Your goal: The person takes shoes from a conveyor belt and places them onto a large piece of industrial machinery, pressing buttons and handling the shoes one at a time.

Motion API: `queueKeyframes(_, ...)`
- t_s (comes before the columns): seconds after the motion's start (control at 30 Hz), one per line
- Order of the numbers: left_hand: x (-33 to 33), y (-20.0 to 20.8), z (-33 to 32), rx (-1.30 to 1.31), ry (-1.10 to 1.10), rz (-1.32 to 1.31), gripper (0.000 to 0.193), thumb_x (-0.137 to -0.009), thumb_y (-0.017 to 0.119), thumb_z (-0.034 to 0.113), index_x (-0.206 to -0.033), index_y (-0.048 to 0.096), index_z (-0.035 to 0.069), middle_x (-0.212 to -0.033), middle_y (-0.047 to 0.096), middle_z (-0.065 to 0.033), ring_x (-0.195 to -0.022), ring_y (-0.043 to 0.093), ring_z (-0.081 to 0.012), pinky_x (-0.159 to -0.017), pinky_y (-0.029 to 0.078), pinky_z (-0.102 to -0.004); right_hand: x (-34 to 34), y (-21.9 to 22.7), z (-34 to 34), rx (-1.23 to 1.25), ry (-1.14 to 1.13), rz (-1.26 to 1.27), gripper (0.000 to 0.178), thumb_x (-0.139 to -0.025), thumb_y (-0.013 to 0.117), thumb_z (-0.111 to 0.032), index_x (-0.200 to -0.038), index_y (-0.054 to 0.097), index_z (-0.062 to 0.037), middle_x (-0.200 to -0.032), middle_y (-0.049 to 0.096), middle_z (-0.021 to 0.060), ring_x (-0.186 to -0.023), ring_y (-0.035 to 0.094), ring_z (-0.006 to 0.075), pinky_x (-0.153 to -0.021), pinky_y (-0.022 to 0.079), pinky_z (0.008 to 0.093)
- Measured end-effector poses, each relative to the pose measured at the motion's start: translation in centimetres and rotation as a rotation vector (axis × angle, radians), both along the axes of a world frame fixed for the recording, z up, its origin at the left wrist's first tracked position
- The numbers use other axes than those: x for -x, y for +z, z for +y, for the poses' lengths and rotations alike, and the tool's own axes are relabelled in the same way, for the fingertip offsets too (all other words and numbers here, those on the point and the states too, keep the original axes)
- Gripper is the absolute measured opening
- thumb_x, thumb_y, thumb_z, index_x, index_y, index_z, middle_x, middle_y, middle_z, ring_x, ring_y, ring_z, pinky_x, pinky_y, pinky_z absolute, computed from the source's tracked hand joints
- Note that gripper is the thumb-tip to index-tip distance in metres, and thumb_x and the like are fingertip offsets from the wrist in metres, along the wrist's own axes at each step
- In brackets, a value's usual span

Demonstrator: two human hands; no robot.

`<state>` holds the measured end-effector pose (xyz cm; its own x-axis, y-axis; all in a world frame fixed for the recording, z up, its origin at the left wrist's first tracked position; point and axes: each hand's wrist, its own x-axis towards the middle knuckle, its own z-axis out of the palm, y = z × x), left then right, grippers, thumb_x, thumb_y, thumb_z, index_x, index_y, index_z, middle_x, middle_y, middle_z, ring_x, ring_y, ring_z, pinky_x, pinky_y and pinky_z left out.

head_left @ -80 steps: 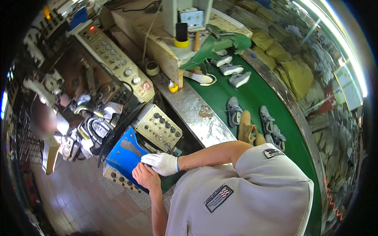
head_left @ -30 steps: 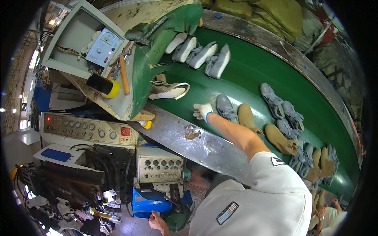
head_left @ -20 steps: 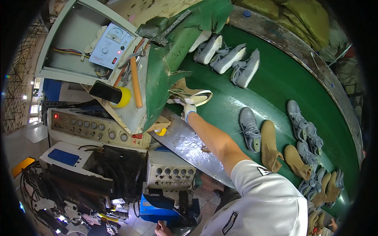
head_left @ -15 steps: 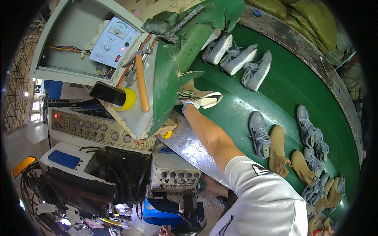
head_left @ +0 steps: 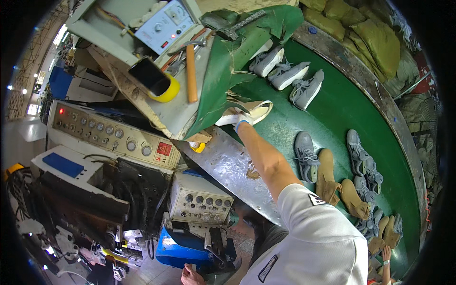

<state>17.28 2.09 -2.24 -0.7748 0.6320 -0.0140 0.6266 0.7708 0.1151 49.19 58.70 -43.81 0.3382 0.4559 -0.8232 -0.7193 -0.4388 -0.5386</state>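
Observation:
My right arm, in a white sleeve, reaches forward across the metal edge. My right hand (head_left: 243, 117), pale-gloved with a blue band at the wrist, is closed on a tan shoe (head_left: 262, 110) with a white sole, beside the torn green cover. Part of the shoe is hidden by that cover and the hand. At the bottom edge shows my left hand (head_left: 191, 275), cut off by the frame, low beside the blue machine base; its fingers are not clear. Farther along the green surface stand grey lace-up shoes (head_left: 306, 89).
More grey sneakers (head_left: 306, 154) and tan boots (head_left: 327, 173) line the green belt (head_left: 285, 128). A hammer (head_left: 191, 71), yellow tape roll (head_left: 167, 90) and phone (head_left: 147, 76) lie on the bench. Control panels stand at left. Another person's hand (head_left: 386, 252) touches boots at lower right.
The view has shifted, and machines and bench appear moved. My right hand has the tan shoe tilted a little more into view. My left hand shows more at the bottom; another person's hand has appeared.

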Motion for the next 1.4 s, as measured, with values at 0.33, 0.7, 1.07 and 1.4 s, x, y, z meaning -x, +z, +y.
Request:
queueKeyframes(0.33, 1.0, -0.6, -1.8, -0.014, -0.065, 0.022, 0.050, -0.099, 0.054, 0.047, -0.086, 0.077, 0.005, -0.071, 0.069, -0.0209, -0.063, 0.065, -0.0413, -0.063, 0.050, -0.0507, -3.9, 9.5, -8.0, 0.233, 0.167, -0.440, 0.112, -0.066, 0.089, -0.053, -0.143, 0.041, 0.0115, -0.133, 0.062, 0.0275, -0.122, 0.063, 0.0366, -0.104, 0.050, 0.0409)
queueKeyframes(0.7, 2.1, -1.2, -1.3, 0.028, -0.123, 0.054, 0.053, -0.100, 0.053, 0.050, -0.084, 0.077, 0.006, -0.072, 0.069, -0.0211, -0.065, 0.066, -0.0414, -0.063, 0.049, -0.0527, -5.8, 9.3, -9.9, -0.184, 0.036, -0.093, 0.085, -0.076, 0.086, -0.026, -0.143, 0.043, 0.0017, -0.132, 0.063, 0.0176, -0.117, 0.063, 0.0354, -0.096, 0.055, 0.0497)
queueKeyframes(1.07, 3.9, -2.2, -2.2, 0.089, -0.196, -0.131, 0.036, -0.095, 0.064, 0.031, -0.078, 0.070, 0.001, -0.078, 0.069, -0.0201, -0.069, 0.065, -0.0367, -0.062, 0.050, -0.0458, 0.8, 30.9, -35.2, -0.576, 0.400, 1.096, 0.086, -0.086, 0.072, -0.059, -0.149, 0.045, -0.0074, -0.144, 0.055, 0.0190, -0.128, 0.056, 0.0390, -0.111, 0.043, 0.0561)
queueKeyframes(1.4, 8.3, 3.2, 5.1, -0.986, 0.052, -1.394, 0.027, -0.097, 0.069, 0.021, -0.112, 0.072, -0.002, -0.090, 0.071, -0.0018, -0.073, 0.063, -0.0108, -0.069, 0.052, -0.0260, 18.7, 42.8, -45.4, -0.260, 1.012, 0.785, 0.055, -0.099, 0.064, -0.039, -0.144, 0.050, -0.0109, -0.126, 0.065, 0.0127, -0.102, 0.069, 0.0235, -0.085, 0.060, 0.0381)
